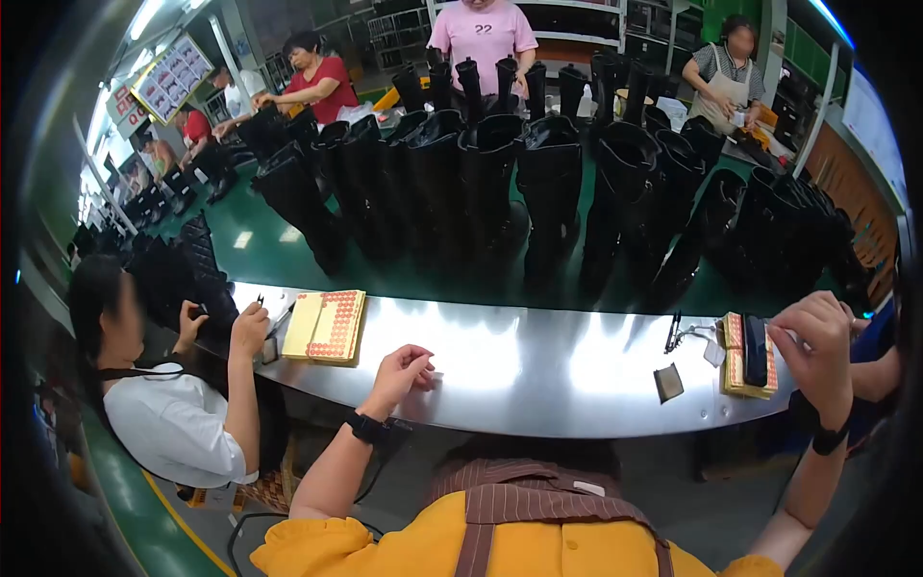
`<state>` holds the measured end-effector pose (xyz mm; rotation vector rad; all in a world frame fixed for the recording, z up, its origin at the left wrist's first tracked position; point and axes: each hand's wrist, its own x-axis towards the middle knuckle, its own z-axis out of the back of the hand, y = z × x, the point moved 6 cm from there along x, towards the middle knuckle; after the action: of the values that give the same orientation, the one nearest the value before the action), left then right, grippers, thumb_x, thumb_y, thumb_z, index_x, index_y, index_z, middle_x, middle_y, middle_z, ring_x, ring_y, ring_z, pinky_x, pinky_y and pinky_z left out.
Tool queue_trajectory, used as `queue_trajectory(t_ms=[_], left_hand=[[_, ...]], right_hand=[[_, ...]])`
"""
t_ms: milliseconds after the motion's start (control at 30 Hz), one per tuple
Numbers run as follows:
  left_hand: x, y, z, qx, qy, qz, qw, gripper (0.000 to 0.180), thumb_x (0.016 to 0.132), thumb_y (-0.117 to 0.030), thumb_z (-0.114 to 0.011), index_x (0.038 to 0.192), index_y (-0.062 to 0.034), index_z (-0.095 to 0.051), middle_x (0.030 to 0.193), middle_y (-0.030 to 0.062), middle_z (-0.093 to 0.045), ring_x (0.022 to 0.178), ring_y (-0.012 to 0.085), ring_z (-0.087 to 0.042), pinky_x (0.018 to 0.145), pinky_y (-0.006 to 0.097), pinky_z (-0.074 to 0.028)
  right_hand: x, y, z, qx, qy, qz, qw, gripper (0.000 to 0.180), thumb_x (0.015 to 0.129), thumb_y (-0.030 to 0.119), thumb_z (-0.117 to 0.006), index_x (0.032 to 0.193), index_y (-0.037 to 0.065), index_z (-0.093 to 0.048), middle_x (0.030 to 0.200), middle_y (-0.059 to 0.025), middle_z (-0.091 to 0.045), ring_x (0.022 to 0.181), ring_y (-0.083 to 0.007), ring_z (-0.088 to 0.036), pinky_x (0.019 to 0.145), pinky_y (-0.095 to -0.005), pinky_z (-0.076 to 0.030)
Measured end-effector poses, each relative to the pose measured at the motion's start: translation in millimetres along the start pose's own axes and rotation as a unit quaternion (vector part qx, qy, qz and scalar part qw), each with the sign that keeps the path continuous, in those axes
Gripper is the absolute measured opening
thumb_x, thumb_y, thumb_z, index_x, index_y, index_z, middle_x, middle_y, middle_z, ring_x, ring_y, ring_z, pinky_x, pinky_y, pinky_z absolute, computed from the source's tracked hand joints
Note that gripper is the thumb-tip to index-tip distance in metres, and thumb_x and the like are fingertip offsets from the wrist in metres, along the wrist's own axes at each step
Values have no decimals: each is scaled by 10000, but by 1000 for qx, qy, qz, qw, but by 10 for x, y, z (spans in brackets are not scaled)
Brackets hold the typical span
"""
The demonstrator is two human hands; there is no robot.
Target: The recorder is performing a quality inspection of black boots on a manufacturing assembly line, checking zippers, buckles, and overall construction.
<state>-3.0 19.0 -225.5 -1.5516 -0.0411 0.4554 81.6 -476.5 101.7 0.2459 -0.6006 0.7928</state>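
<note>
My left hand [402, 379] hovers over the near edge of the shiny metal strip, its fingers loosely bent and apart, with nothing visible in them. A dark band circles each of my wrists. My right hand [819, 332] is raised at the right end of the strip, thumb and fingertips pinched together; whatever they may hold is too small to see. Beside those fingertips a black phone [755, 352] lies on a yellow pad of red round stickers [733, 371]. Another open yellow sticker pad [324, 327] lies beyond my left hand.
Tall black boots [550, 192] stand in rows on the green bench [385, 279] ahead. A small dark square piece [668, 383] and a thin black tool [673, 332] lie left of the phone. A co-worker in white [173, 404] sits close at left; others work across the bench.
</note>
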Motion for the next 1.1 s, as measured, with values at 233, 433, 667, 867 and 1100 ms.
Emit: queue_trajectory(t_ms=[233, 433, 667, 867, 1100], left_hand=[[-427, 174, 357, 86, -26, 16, 996, 159, 975, -126, -589, 1067, -6, -639, 870, 64, -674, 695, 113, -652, 621, 214, -522], [-548, 65, 60, 91, 47, -45, 994, 178, 975, -141, -605, 1074, 2, -641, 891, 67, -683, 756, 105, -635, 698, 234, -518], [-671, -192, -1203, 130, 228, -88, 961, 162, 973, -105, -598, 1068, 16, -648, 882, 87, -700, 800, 151, -682, 766, 271, -557], [-888, -301, -1779, 18, 365, -131, 922, 245, 1002, -198, -582, 1149, -6, -620, 982, 69, -652, 915, 133, -625, 856, 264, -515], [-870, 25, -1122, 47, 254, -34, 965, 240, 1002, -208, -582, 1148, -19, -606, 979, 51, -641, 898, 116, -616, 825, 252, -513]], right_hand=[[-732, 298, 513, 67, -101, -3, 993, 114, 746, 99, -729, 825, 36, -676, 774, -72, -674, 680, -227, -605, 723, -378, -453], [-992, 934, 990, 100, -243, 114, 958, 240, 913, 396, -654, 873, 161, -627, 719, 46, -627, 587, -86, -548, 633, -293, -399], [-1136, 884, 685, 241, -168, 88, 952, 150, 795, 224, -814, 900, 128, -767, 761, 8, -713, 672, -118, -668, 669, -271, -508], [-1128, 864, 313, 181, -199, -51, 962, 303, 854, 374, -704, 711, 110, -667, 581, 4, -585, 541, -180, -566, 603, -320, -425], [-1252, 480, -1, 276, -129, -126, 944, 311, 950, 304, -610, 766, 54, -609, 634, -64, -555, 614, -184, -536, 610, -314, -422]])
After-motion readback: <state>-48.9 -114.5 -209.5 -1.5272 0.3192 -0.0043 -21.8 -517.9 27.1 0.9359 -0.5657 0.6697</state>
